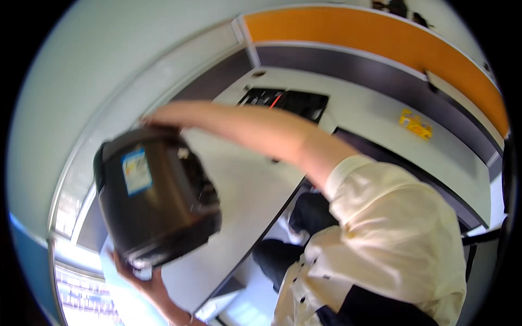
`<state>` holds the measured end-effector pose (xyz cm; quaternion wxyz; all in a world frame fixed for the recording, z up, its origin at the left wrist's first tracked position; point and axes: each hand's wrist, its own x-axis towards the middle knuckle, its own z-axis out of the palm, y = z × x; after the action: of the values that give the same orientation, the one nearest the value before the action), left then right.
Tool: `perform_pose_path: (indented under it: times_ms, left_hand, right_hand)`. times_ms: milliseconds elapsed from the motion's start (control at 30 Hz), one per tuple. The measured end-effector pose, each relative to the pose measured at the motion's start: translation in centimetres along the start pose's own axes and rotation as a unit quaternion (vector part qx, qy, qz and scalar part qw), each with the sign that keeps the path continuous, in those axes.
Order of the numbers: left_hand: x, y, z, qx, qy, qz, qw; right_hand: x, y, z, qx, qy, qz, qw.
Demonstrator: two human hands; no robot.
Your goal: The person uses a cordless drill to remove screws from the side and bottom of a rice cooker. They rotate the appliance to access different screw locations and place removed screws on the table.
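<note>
A dark brown and black rice cooker with rounded sides and a blue-and-white label is held between my two hands, tilted above the white desk. My right hand reaches across from the right and grips its upper end, its fingers mostly hidden and blurred. At the lower end, my left hand wraps thumb and fingers round the edge. A thin band shows on the left wrist.
Farther back on the desk lie a flat black case or tray with a red strip and a yellow packet. An orange and grey partition borders the desk. My legs are beside the desk's near edge.
</note>
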<state>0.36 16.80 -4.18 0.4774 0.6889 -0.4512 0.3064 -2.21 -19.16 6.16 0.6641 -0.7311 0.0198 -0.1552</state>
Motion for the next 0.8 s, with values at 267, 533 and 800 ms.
perform_pose_path:
  times_ms: [267,533,800]
  left_hand:
    - [0.3,1.2,1.0,0.101,0.034,0.0,0.994]
    - [2.6,1.8,1.8,0.192,-0.007,0.012,0.981]
    - [5.2,0.9,3.3,0.114,-0.033,-0.058,0.991]
  right_hand:
    - [-1.7,1.3,4.1,0.02,0.013,-0.035,0.999]
    - [2.2,3.8,2.0,-0.012,-0.04,-0.023,0.999]
    - [4.7,5.1,0.4,-0.007,-0.035,-0.008,0.999]
